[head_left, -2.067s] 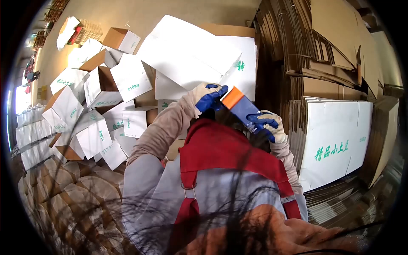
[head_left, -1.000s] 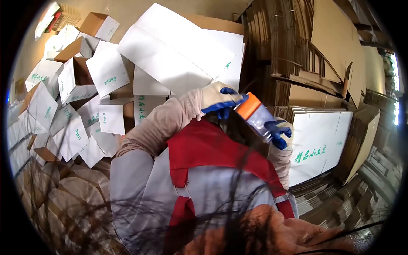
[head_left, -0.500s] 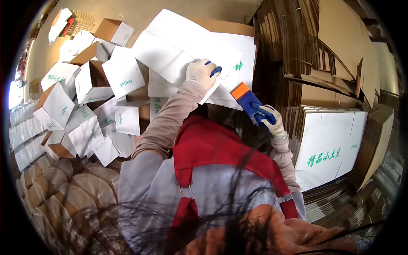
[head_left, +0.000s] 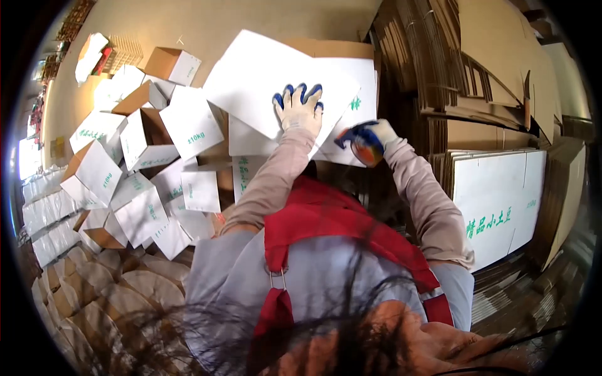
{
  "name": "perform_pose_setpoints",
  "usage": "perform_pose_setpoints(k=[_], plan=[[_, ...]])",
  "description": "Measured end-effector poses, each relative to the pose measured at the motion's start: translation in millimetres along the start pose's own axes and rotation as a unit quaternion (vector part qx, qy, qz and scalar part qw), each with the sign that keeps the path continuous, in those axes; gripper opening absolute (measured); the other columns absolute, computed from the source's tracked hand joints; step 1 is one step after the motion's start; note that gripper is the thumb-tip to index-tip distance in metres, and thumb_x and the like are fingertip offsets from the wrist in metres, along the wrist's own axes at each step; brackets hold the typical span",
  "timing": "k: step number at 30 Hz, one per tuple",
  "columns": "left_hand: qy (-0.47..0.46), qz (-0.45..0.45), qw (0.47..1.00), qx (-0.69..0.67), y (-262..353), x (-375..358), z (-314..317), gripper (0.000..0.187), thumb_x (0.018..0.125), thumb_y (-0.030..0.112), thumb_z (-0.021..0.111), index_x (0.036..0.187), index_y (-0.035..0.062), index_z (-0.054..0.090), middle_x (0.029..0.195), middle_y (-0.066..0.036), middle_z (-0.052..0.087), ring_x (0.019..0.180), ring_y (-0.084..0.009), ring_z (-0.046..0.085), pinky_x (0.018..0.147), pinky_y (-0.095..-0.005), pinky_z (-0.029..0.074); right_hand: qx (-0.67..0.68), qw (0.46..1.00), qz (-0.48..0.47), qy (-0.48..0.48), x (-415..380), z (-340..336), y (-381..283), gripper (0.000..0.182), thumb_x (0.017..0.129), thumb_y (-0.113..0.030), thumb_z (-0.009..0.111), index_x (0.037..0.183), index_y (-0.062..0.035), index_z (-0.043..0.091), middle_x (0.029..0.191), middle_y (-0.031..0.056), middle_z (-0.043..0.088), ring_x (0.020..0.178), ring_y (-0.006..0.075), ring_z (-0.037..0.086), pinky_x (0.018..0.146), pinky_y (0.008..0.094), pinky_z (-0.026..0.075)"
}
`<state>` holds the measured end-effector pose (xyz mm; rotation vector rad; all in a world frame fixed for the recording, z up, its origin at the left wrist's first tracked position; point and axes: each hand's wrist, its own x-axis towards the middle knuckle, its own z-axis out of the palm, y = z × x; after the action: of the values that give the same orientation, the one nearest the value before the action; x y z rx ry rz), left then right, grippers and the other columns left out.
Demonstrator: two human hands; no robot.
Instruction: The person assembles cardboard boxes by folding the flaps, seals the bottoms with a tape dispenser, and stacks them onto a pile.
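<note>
My right hand (head_left: pixel 375 133) is clamped on an orange tape dispenser (head_left: pixel 365 154), its long axis unclear, beside the smooth white cardboard carton (head_left: pixel 257 72), which slants lengthwise from far left to near right. My left hand (head_left: pixel 300 114) lies flat there, fingers spread.

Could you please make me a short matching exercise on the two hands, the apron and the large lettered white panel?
Things:
1. Left hand
2. Apron
3. Right hand
4. Lettered white panel

Places, colours or states:
A. Holding an orange-and-blue tool
B. At the right of the view
C. Fingers spread on white cardboard
D. Red

Right pairs: 1-C; 2-D; 3-A; 4-B
</note>
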<state>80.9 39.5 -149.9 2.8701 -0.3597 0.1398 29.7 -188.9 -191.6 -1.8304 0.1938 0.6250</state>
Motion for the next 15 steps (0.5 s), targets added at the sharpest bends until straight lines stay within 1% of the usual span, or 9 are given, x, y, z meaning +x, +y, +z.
perform_pose_setpoints(k=[1, 2, 4, 6, 7, 8, 10, 14, 15], plan=[[0.065, 0.009, 0.998, -0.024, -6, 5, 1, 0.038, 0.078, 0.029, 0.058, 0.116, 0.0314, 0.057, 0.124, -0.005, 0.052, 0.122, -0.0289, 0.04, 0.105, -0.0538, 0.02, -0.122, 0.986, 0.067, 0.087, -16, 6, -31, 0.027, 0.08, -0.019, 0.061, 0.095, 0.0033, 0.065, 0.084, 0.016, 0.068, 0.077, 0.0224, 0.066, 0.069, 0.0317, 0.052], [0.072, 0.04, 0.993, -0.082, -24, 13, -1, 0.042, 0.074, 0.02, 0.061, 0.114, 0.0289, 0.058, 0.118, -0.004, 0.056, 0.115, -0.0278, 0.047, 0.099, -0.0508, 0.029, -0.221, 0.972, 0.015, 0.079, -8, 10, -7, 0.03, 0.077, -0.026, 0.062, 0.094, -0.0013, 0.067, 0.085, 0.0185, 0.066, 0.08, 0.0288, 0.065, 0.072, 0.0367, 0.051], [0.134, 0.054, 0.956, -0.254, -70, 29, 4, 0.045, 0.069, 0.017, 0.064, 0.113, 0.0258, 0.059, 0.117, -0.004, 0.057, 0.111, -0.028, 0.049, 0.096, -0.0502, 0.033, -0.395, 0.918, 0.021, 0.03, -37, 17, -57, 0.032, 0.079, -0.034, 0.05, 0.09, -0.011, 0.068, 0.091, 0.0138, 0.066, 0.087, 0.0326, 0.062, 0.08, 0.0415, 0.048], [0.182, 0.042, 0.978, -0.097, -120, 45, -30, 0.05, 0.072, 0.025, 0.066, 0.121, 0.0244, 0.054, 0.126, -0.007, 0.051, 0.115, -0.0289, 0.046, 0.098, -0.0487, 0.033, -0.414, 0.909, -0.036, 0.044, -38, 25, -50, 0.031, 0.079, -0.035, 0.052, 0.091, -0.0113, 0.067, 0.092, 0.0138, 0.065, 0.09, 0.0301, 0.061, 0.082, 0.0407, 0.046], [0.178, -0.074, 0.981, 0.017, -140, 55, -41, 0.055, 0.075, 0.033, 0.064, 0.126, 0.0216, 0.048, 0.129, -0.01, 0.048, 0.119, -0.0302, 0.043, 0.099, -0.0459, 0.034, -0.451, 0.891, -0.023, 0.046, -36, 31, -57, 0.03, 0.08, -0.035, 0.053, 0.093, -0.0118, 0.067, 0.092, 0.013, 0.066, 0.088, 0.0308, 0.061, 0.082, 0.0407, 0.047], [0.171, -0.197, 0.957, 0.124, -161, 61, -52, 0.062, 0.077, 0.04, 0.063, 0.131, 0.0188, 0.043, 0.131, -0.012, 0.045, 0.123, -0.0315, 0.039, 0.099, -0.043, 0.035, -0.489, 0.865, -0.084, 0.073, -23, 36, -49, 0.029, 0.079, -0.033, 0.053, 0.092, -0.0116, 0.067, 0.091, 0.0127, 0.066, 0.087, 0.0316, 0.061, 0.08, 0.0409, 0.047], [-0.039, -0.367, 0.928, 0.048, -184, 75, -77, 0.076, 0.075, 0.052, 0.062, 0.137, 0.0171, 0.034, 0.137, -0.014, 0.038, 0.128, -0.0346, 0.032, 0.103, -0.0393, 0.033, -0.492, 0.87, -0.046, -0.002, 15, 39, -64, 0.029, 0.079, -0.032, 0.052, 0.093, -0.0113, 0.066, 0.092, 0.0126, 0.066, 0.087, 0.0321, 0.061, 0.078, 0.0399, 0.048], [-0.096, -0.347, 0.908, -0.216, -216, 68, -89, 0.077, 0.069, 0.052, 0.069, 0.129, 0.0105, 0.045, 0.13, -0.018, 0.045, 0.124, -0.0336, 0.039, 0.104, -0.0375, 0.032, -0.509, 0.856, -0.091, -0.019, 73, 60, -73, 0.03, 0.078, -0.031, 0.053, 0.096, -0.0113, 0.065, 0.093, 0.0137, 0.066, 0.087, 0.0319, 0.061, 0.079, 0.0394, 0.048], [-0.066, -0.326, 0.922, -0.199, -217, 53, -104, 0.074, 0.068, 0.05, 0.07, 0.127, 0.0094, 0.048, 0.128, -0.018, 0.046, 0.121, -0.0318, 0.042, 0.103, -0.037, 0.034, -0.506, 0.856, -0.107, -0.013, 88, 68, -73, 0.03, 0.078, -0.031, 0.053, 0.097, -0.0113, 0.065, 0.093, 0.014, 0.066, 0.087, 0.0318, 0.061, 0.079, 0.0393, 0.048]])
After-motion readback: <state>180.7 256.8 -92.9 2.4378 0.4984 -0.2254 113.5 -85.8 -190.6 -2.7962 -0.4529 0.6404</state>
